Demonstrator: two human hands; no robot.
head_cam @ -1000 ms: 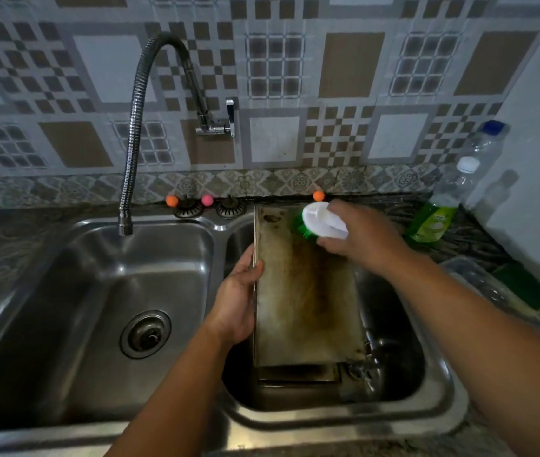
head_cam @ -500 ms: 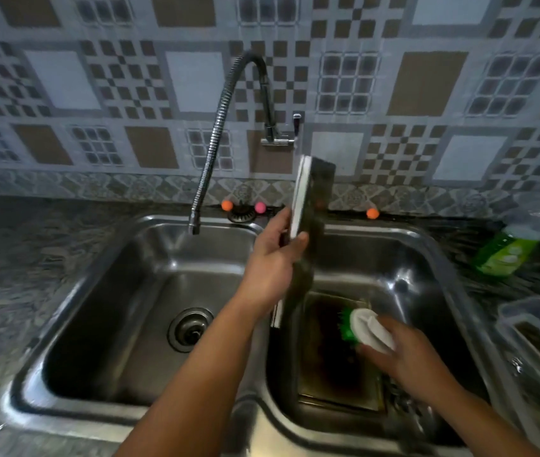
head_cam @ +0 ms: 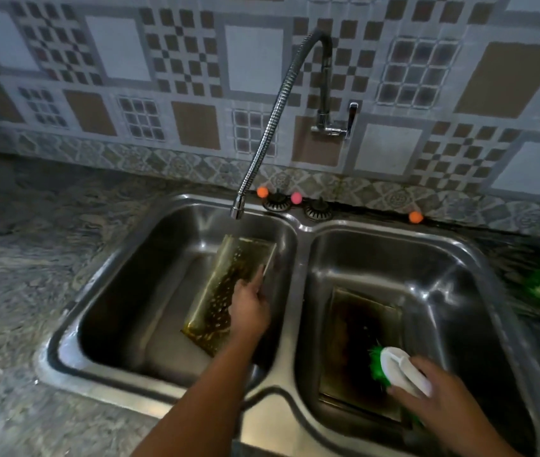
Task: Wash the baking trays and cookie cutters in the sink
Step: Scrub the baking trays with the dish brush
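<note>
The left hand is gripping the right edge of a greasy baking tray, fingers curled round the rim, tilting it inside the left basin below the faucet. The right hand is clutching a white scrub brush, its green bristles pressing just beyond the fingertips onto a second tray lying flat in the right basin.

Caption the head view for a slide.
Left hand holds a tray in the left basin; right hand grips a brush over another tray.
</note>
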